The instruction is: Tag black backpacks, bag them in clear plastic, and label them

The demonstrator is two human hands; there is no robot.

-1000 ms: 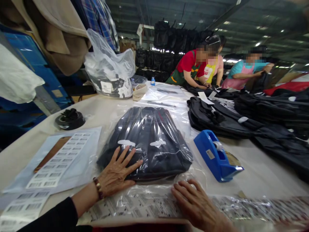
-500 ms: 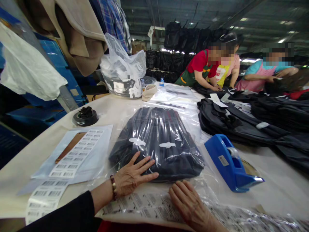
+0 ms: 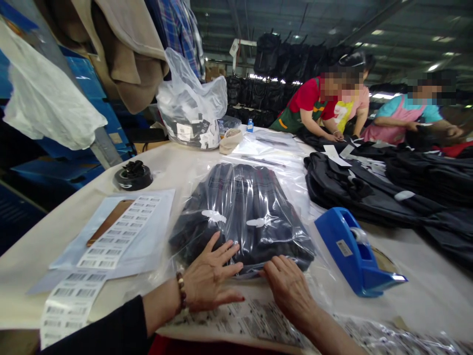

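The cream desk [image 3: 168, 165] carries a clear-plastic-wrapped black bag [image 3: 240, 217], left grip [image 3: 210, 273] spread on it, right grip [image 3: 288, 286] curled, hold indeterminable.

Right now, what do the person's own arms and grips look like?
A black sleeve covers part of the left forearm; beyond it is a bracelet of dark and pale round beads. Neither the left grip nor the right grip is gloved. The visible right forearm has no sleeve.

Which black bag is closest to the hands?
The black bag in clear plastic, under the left hand; the piled bags at right lie farther away.
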